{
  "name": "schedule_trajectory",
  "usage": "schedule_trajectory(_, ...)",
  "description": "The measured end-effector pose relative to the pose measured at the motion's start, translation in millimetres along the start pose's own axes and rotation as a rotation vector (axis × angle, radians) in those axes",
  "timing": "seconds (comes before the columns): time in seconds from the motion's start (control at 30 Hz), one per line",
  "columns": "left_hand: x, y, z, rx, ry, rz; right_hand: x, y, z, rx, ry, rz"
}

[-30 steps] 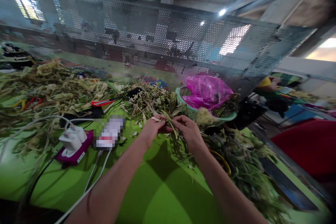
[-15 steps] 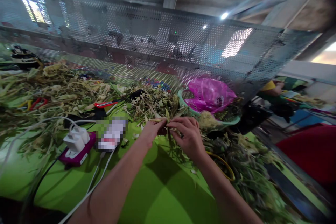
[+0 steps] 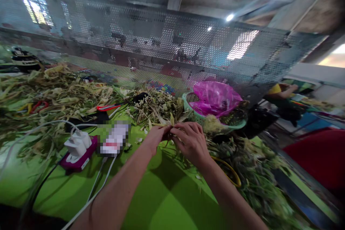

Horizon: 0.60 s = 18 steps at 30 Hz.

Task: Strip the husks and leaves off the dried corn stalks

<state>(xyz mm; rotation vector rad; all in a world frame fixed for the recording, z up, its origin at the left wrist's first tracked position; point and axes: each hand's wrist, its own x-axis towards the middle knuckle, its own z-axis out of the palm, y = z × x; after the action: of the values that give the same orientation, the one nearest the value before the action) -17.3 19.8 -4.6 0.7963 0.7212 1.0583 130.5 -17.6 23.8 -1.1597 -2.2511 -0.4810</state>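
Observation:
My left hand (image 3: 158, 135) and my right hand (image 3: 191, 137) meet over the green tabletop (image 3: 161, 201). Between their fingertips is a small leafy plant stem (image 3: 171, 119), pale green, with a leaf standing up above the fingers. The left fingers are closed round its lower part, and most of them are hidden. My right thumb and fingers pinch at the same spot from the right. Just behind the hands lies a heap of dried plant stems (image 3: 157, 106).
A green basket (image 3: 199, 116) holds a magenta plastic bag (image 3: 217, 97). Withered plants (image 3: 61, 90) cover the left, and more greens (image 3: 250, 169) lie right. A purple power strip (image 3: 78, 161) with white chargers and a phone (image 3: 114, 138) sit left. A perforated metal screen (image 3: 134, 43) stands behind.
My right fingers have closed in toward the left fingertips. The strands hanging below the hands have shifted and show less. Other things stay in place.

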Motion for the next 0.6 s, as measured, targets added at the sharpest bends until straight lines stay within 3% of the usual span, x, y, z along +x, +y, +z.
schedule_trajectory(0.2, -2, 3, -1, 0.066, 0.017, 0.028, -1, -7, -1, -0.045, -0.032, -0.048)
schedule_trajectory(0.5, -5, 0, 1, 0.058, -0.065, 0.063, -4, -14, 7, 0.008, 0.109, -0.087)
schedule_trajectory(0.6, -5, 2, 3, 0.073, -0.02, 0.069, -1, -16, 6, 0.076, 0.113, -0.066)
